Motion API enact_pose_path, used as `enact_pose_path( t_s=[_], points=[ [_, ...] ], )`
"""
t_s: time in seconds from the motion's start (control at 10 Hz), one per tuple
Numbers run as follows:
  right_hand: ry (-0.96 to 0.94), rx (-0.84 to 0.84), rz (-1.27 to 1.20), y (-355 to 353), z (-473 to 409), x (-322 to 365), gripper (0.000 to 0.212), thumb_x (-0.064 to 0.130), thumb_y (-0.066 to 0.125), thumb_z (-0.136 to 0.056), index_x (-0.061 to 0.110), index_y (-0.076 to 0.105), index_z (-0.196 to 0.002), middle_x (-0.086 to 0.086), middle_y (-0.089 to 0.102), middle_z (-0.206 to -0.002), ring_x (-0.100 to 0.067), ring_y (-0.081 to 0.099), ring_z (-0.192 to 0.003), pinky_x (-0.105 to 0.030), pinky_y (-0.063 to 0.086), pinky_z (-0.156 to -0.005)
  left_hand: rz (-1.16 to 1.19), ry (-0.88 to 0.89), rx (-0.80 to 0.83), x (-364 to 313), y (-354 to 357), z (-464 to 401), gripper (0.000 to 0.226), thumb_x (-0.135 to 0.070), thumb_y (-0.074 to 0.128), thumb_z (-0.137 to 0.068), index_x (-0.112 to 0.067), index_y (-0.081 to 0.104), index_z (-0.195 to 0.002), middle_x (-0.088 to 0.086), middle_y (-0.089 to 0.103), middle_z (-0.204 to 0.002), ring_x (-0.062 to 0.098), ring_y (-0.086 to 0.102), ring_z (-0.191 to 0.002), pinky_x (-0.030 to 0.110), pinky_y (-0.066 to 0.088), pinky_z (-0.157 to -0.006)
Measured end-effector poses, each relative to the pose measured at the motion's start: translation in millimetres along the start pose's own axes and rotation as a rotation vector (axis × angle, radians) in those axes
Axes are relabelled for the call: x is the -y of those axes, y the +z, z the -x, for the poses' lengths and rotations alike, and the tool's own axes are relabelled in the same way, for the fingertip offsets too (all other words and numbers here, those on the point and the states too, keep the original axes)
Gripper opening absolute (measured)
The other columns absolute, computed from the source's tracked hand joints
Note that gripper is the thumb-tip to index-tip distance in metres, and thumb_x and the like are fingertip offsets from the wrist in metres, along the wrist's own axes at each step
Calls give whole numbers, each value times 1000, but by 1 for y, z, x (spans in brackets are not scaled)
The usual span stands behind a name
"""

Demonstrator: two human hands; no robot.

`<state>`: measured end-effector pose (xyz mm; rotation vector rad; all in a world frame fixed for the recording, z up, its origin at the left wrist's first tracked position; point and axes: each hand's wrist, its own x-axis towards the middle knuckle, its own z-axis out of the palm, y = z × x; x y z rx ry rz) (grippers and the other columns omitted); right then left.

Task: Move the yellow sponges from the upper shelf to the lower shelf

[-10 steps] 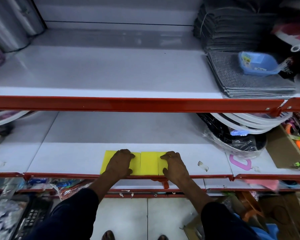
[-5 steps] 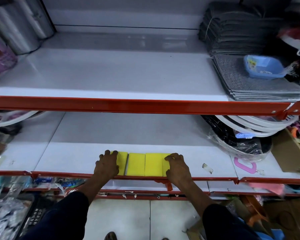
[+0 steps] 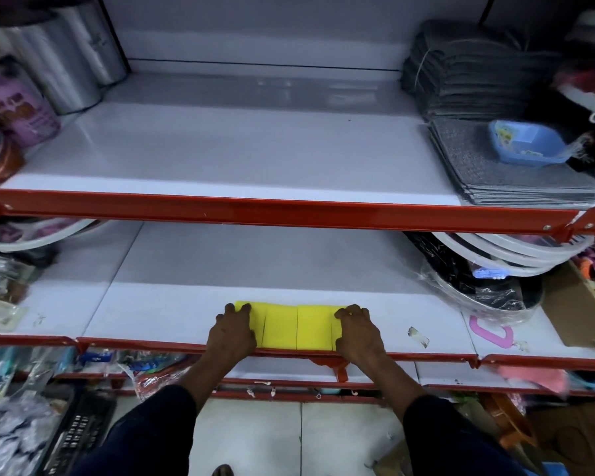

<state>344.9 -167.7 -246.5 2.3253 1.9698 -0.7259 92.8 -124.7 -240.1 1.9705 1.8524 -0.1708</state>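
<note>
Shop shelving with red front rails filled the head view. On the upper shelf [image 3: 241, 156] we saw no sponge; only grey mats [image 3: 505, 173] and a blue tray [image 3: 526, 142] lay at its right. The yellow sponges [image 3: 296, 326] sat in a row at the front edge of the lower shelf [image 3: 172, 304]. Our left hand [image 3: 232, 333] and right hand [image 3: 359, 333] lay flat on the two ends of the row, fingers spread, pressing on it and not closed around anything. We judged the transfer finished and the row being squared. Next we would only need to lift both hands away gently.
</note>
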Motion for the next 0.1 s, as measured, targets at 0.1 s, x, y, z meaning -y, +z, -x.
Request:
enact_pose_path(
  t_s=[0.1],
  points=[
    [-32, -39, 56, -11, 0, 11, 67, 12, 65, -78, 16, 41, -141, -8, 37, -149, -30, 32, -135, -37, 45, -100, -79, 71, -102, -9, -18, 15, 64, -34, 58, -92, -17, 34, -149, 14, 37, -153, 36, 49, -130, 45, 51, -99]
  ],
)
